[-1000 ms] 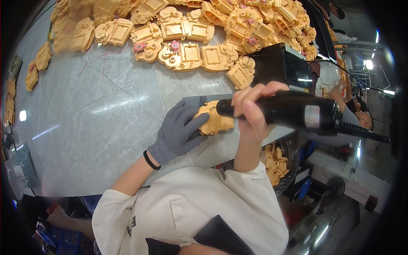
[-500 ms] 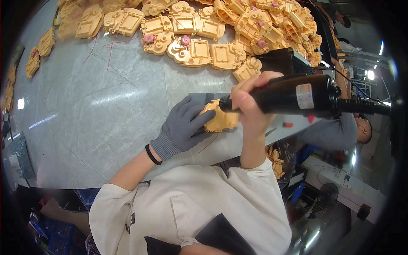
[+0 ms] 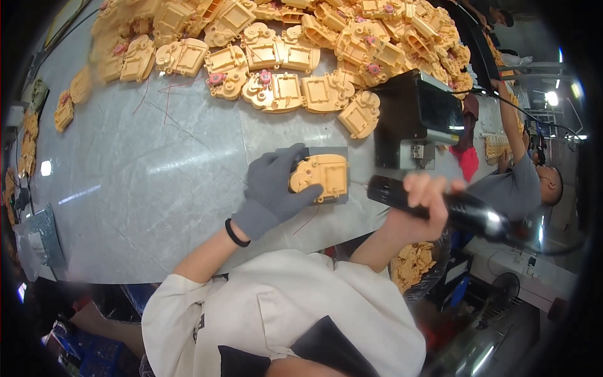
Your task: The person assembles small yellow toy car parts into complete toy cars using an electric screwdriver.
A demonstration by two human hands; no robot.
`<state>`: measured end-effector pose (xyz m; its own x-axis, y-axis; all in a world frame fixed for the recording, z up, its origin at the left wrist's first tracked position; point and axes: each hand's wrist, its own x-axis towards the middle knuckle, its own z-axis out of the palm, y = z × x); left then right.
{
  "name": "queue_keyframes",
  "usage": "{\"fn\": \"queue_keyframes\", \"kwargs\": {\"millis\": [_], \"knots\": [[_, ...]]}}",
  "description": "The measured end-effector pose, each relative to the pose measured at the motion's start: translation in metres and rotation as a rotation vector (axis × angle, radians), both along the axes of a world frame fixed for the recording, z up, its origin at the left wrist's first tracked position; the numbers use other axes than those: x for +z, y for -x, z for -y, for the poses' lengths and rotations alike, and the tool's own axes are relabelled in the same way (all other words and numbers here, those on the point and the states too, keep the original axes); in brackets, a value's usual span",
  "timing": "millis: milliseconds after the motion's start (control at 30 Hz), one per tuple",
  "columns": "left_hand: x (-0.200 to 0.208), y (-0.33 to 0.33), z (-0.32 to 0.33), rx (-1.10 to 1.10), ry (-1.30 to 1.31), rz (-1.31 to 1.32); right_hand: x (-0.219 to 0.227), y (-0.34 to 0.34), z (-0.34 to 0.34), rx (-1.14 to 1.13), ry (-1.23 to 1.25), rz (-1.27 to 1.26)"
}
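My left hand (image 3: 267, 188), in a grey knitted glove, is closed round the left side of a yellow plastic housing (image 3: 331, 174), thumb along its near edge. The housing lies with its rectangular recess facing up on a dark grey block (image 3: 340, 152) on the table. A thin red wire trails from near it. Bare and somewhat blurred, my right hand (image 3: 422, 204) grips a black electric screwdriver (image 3: 468, 213). The tool is tilted, its tip pointing left toward the housing, a short way off its right edge and not touching it.
Yellow housings (image 3: 276, 50), some with pink-red parts and red wires, are heaped along the far side of the grey table (image 3: 151, 207). A black box with a metal front (image 3: 418, 110) stands right of the block. Another person (image 3: 515, 188) works at the right. A lined container of yellow pieces (image 3: 411, 267) sits below the table edge.
The screwdriver has come off the housing and swung right and nearer to me, uncovering the black box's front. The housing now shows its recessed face, still in my left hand.
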<state>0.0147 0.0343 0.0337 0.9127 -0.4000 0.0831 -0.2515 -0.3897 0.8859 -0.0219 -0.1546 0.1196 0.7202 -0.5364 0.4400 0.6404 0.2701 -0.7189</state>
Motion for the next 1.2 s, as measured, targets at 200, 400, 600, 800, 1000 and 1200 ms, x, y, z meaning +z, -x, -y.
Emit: {"fn": "queue_keyframes", "kwargs": {"millis": [200, 400, 600, 800, 1000, 1200], "knots": [[0.047, -0.005, -0.03, 0.12, 0.526, -0.434, 0.007, 0.022, 0.023, -0.034, -0.044, 0.075], [0.048, 0.027, -0.11, 0.255, 0.019, 0.37, -0.013, 0.006, 0.018, 0.041, -0.091, -0.004], [0.004, 0.194, -0.233, 1.599, -0.037, 0.18, -0.028, -0.001, 0.032, -0.012, -0.053, -0.098], [-0.07, 0.299, -0.303, 1.821, 1.06, -0.184, -0.034, -0.007, 0.037, -0.109, -0.091, -0.225], [0.037, 0.051, -0.313, 1.328, -0.487, 0.906, -0.038, 0.012, 0.039, -0.196, -0.055, -0.193], [0.004, -0.167, -0.425, 1.248, -1.019, -0.064, -0.035, 0.025, 0.036, -0.217, 0.002, -0.268]]}}
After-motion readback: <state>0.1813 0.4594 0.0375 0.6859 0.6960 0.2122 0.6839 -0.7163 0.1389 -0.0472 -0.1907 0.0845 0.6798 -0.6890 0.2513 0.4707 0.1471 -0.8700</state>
